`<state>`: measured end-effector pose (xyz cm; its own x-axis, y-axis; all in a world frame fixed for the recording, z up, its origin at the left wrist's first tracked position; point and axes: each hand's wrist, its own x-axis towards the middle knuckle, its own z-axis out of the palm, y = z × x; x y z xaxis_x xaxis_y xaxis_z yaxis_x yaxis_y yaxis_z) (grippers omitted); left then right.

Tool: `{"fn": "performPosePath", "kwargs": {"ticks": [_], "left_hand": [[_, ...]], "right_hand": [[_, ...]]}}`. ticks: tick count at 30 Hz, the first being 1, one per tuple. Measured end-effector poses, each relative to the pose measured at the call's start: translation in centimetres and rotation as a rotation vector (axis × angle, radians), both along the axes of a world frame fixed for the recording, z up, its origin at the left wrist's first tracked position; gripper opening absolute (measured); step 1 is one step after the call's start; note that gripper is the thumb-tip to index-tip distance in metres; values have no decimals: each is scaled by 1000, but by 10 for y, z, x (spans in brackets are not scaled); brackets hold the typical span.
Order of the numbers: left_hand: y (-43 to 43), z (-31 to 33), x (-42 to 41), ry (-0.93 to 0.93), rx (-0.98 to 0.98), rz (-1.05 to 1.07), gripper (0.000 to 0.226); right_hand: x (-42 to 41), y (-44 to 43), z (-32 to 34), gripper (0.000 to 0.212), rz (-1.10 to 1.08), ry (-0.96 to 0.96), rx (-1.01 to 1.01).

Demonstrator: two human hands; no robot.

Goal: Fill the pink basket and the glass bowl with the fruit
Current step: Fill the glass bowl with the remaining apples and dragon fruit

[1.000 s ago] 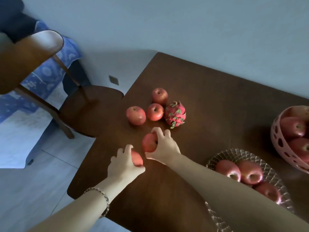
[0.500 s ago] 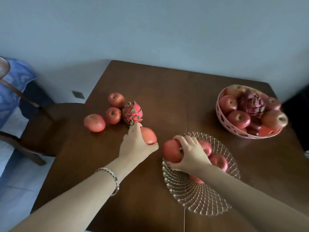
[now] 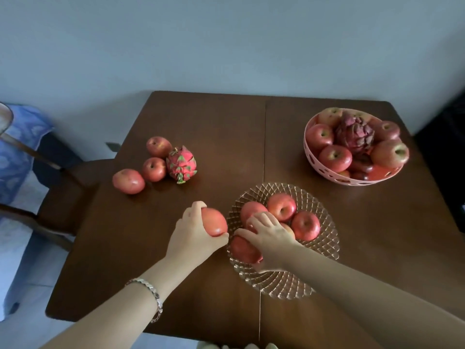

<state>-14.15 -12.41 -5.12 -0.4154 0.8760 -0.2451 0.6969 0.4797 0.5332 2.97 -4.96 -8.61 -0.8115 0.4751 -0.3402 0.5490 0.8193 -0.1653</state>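
Note:
My left hand (image 3: 192, 235) grips a red apple (image 3: 214, 222) just left of the glass bowl (image 3: 324, 250). My right hand (image 3: 268, 239) reaches inside the bowl with its fingers curled over another red apple (image 3: 243, 250) near the bowl's left rim. Several more apples lie in the bowl beyond that hand. The pink basket (image 3: 312, 159) at the far right holds several apples and a dark dragon fruit. On the table's left lie three apples (image 3: 128, 181) and a pink dragon fruit (image 3: 181, 165).
The brown table (image 3: 226, 127) stands against a pale wall. A wooden chair (image 3: 63, 192) with a blue cloth is beside the table's left edge. A dark object sits beyond the table's right edge.
Both hands carried their apples rightward from the table's left. My right hand has lowered its apple into the bowl, and my left hand has come up to the bowl's left rim.

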Motion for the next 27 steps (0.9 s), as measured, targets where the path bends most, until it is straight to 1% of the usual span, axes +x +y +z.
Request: {"fn": "performPosePath", "kwargs": {"ticks": [2, 5, 7, 8, 9, 11, 13, 14, 15, 16, 17, 18, 20, 22, 24, 25, 27], "left_hand": [[-3, -1, 5, 1, -18, -9, 73], [-6, -2, 12, 4, -45, -46, 72], [-6, -2, 17, 11, -49, -78, 73], [-6, -2, 19, 15, -42, -91, 73], [-6, -1, 22, 20, -29, -104, 73], [-5, 2, 29, 45, 20, -149, 75], [-4, 7, 41, 112, 101, -244, 76], [-3, 9, 48, 148, 150, -303, 78], [-2, 11, 57, 174, 195, -362, 79], [-1, 13, 64, 174, 219, -419, 82], [0, 15, 72, 145, 219, -476, 85], [1, 16, 77, 93, 190, -527, 90], [5, 16, 79, 1, 101, -597, 99], [8, 8, 73, 17, 36, -586, 102], [10, -5, 64, 93, -57, -529, 101], [10, -12, 62, 126, -103, -517, 97], [9, -24, 63, 166, -153, -520, 88]], "right_hand": [[2, 0, -1, 87, 17, 35, 11], [3, 2, -1, 87, 27, 26, -12], [3, 2, 2, 94, 11, 6, -10], [6, 1, 5, 99, -21, 12, -50], [9, 1, 9, 103, -88, 59, -128], [18, 2, 20, 103, -295, 259, -356], [28, 5, 34, 93, -520, 443, -666], [33, 5, 39, 86, -609, 517, -828], [37, 5, 43, 79, -672, 558, -949], [40, 4, 46, 71, -696, 565, -1000], [44, 1, 47, 63, -697, 561, -997], [48, -1, 46, 55, -709, 570, -981], [60, -6, 40, 45, -844, 605, -994], [76, -11, 29, 48, -1081, 643, -1069], [88, -15, 18, 49, -1332, 625, -1183], [92, -17, 15, 47, -1421, 592, -1240], [95, -23, 7, 46, -1513, 518, -1313]]}}
